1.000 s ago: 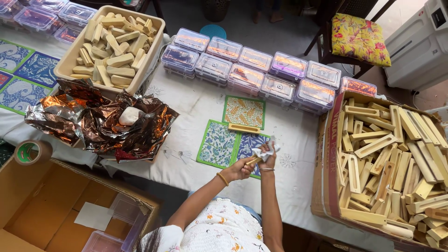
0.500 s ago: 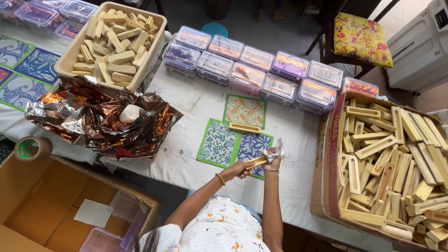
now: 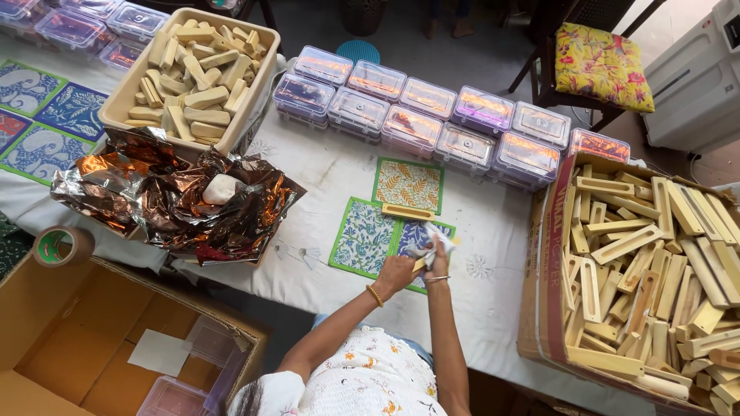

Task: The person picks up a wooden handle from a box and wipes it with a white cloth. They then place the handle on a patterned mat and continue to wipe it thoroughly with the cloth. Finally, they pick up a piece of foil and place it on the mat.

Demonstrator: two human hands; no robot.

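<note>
The left hand's grip is closed on 1 end of a small yellow wooden bar. The right hand presses a crumpled white cloth on it. The bar points up toward the right hand, above the blue patterned tile on the bench.

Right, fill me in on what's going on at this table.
A person at a white-clothed table holds a small wooden piece in the left hand and a crumpled white cloth in the right hand, above patterned square tiles. Another wooden strip lies on the tiles. A cardboard box of wooden frame pieces stands to the right, and clear lidded plastic boxes line the far edge.
</note>
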